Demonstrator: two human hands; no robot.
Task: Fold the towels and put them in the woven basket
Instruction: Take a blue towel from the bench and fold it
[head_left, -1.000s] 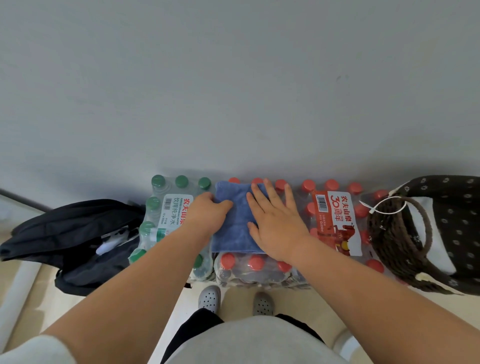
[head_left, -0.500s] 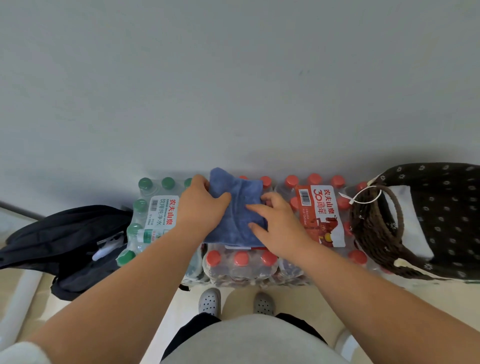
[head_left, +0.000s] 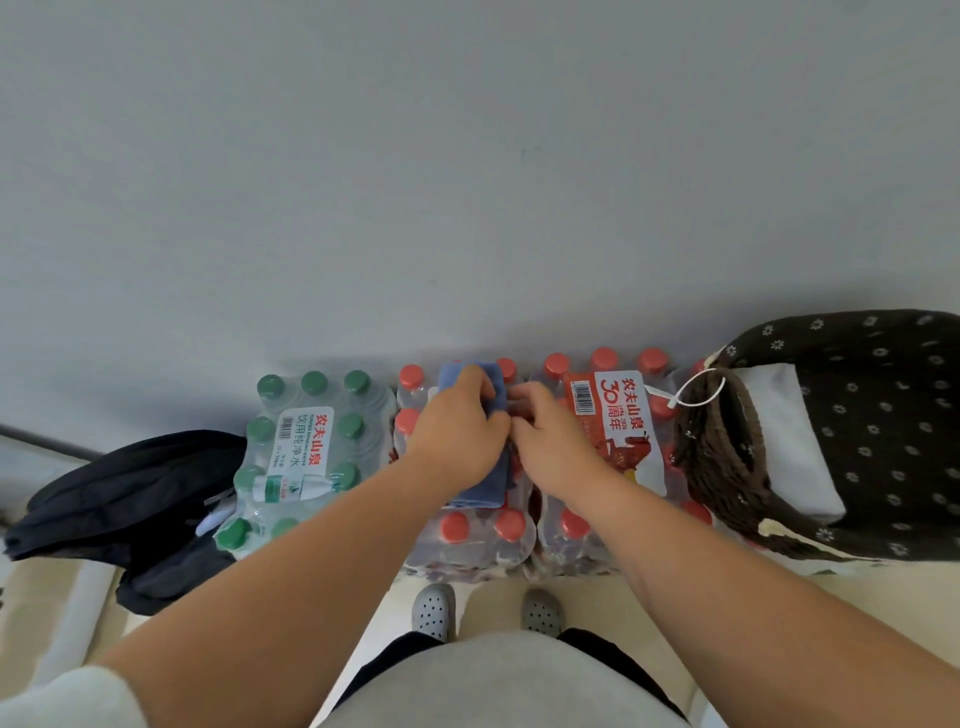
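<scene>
Left hand (head_left: 457, 436) on plush blue towel (head_left: 483, 486)

Person seen from above: arms (head_left: 291, 582) bare up to a white sleeve (head_left: 62, 699) at 7 o'clock; light grey top (head_left: 498, 686) at 6 o'clock, black trousers (head_left: 392, 659) beyond it, and two grey perforated clogs (head_left: 434, 612).

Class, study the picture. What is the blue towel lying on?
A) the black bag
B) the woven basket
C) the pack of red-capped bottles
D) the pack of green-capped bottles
C: the blue towel lies across the pack of red-capped bottles, held there by the left hand and the right hand. The woven basket stands apart to its right.
</scene>
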